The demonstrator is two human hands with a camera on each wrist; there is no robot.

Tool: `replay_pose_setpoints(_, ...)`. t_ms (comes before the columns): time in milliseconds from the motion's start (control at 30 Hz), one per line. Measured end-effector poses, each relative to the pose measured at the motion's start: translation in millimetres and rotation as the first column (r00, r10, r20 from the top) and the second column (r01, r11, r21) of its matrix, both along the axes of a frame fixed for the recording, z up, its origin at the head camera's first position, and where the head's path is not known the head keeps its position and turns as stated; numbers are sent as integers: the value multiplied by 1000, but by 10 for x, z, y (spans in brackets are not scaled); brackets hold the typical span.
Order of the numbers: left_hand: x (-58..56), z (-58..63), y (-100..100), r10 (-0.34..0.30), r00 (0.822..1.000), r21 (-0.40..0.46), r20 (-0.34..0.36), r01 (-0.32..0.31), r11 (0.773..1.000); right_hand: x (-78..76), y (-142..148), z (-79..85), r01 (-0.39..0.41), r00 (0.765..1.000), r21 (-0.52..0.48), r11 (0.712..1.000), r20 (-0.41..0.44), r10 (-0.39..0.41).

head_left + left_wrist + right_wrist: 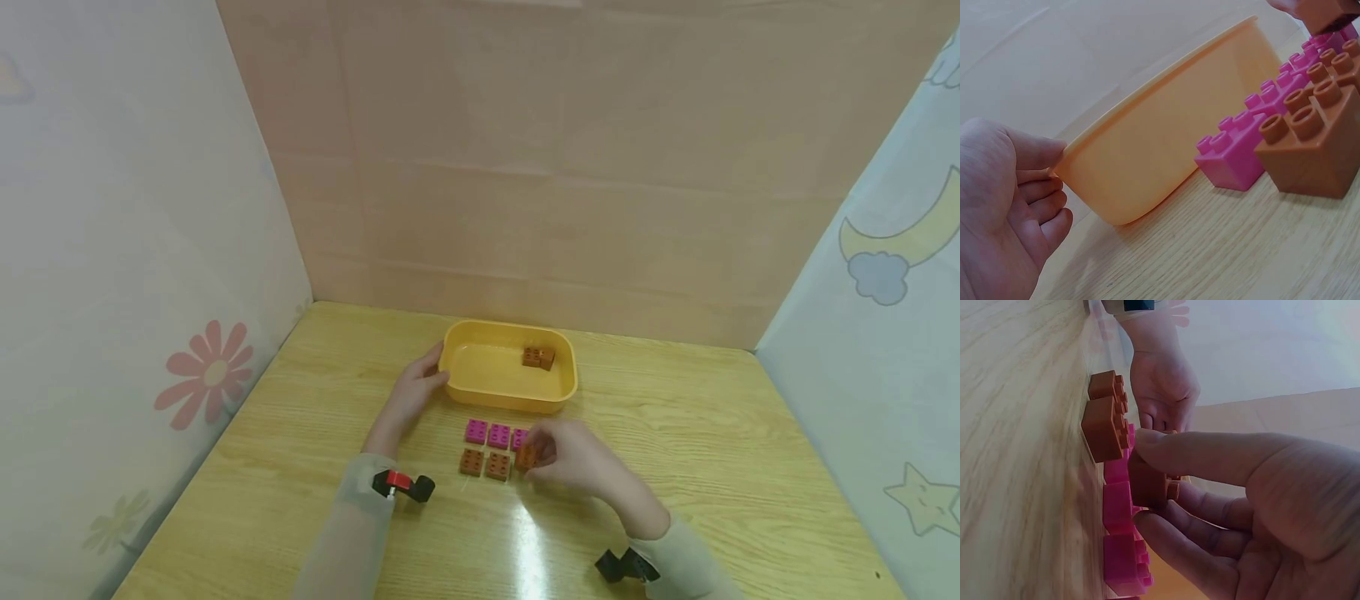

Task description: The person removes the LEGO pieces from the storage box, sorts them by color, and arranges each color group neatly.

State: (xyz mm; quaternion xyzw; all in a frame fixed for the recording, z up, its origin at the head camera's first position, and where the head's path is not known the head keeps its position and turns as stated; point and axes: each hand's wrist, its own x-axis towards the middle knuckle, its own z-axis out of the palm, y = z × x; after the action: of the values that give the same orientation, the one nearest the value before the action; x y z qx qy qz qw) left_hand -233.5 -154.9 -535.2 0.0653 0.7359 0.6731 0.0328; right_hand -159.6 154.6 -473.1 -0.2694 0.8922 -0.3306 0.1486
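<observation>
The thumb and fingers of my left hand (pixel 415 387) grip the left end of a yellow plastic tub (pixel 1141 144) at its rim. Two brown toy building blocks (pixel 532 357) lie inside, toward the right end. In front of the tub, my right hand (pixel 570 452) pinches another brown building block (pixel 1147 481) between thumb and fingers, raised over the row's right end. Two brown blocks (pixel 472 462) stand on the table to its left, studs up. Behind them runs a row of pink blocks (pixel 477 431), its right part covered by my right hand.
All of this stands on a wood-grain table (pixel 337 367). A plain tan backdrop (pixel 562 167) rises behind it. Printed side panels flank the table, with a flower (pixel 213 372) on the left and a moon (pixel 911 225) on the right.
</observation>
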Motion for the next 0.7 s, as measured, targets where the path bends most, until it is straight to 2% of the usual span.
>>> replay_pose_setpoints(300, 5, 5, 6, -3, 1000, 0, -1, 3, 1000, 37, -44, -41, 24, 1000, 56, 998, -2, -24)
replay_pose_setpoints(700, 7, 6, 5, -3, 1000, 11, 3, 3, 1000, 57, -71, -69, 0, 1000, 89, 996, -28, 3)
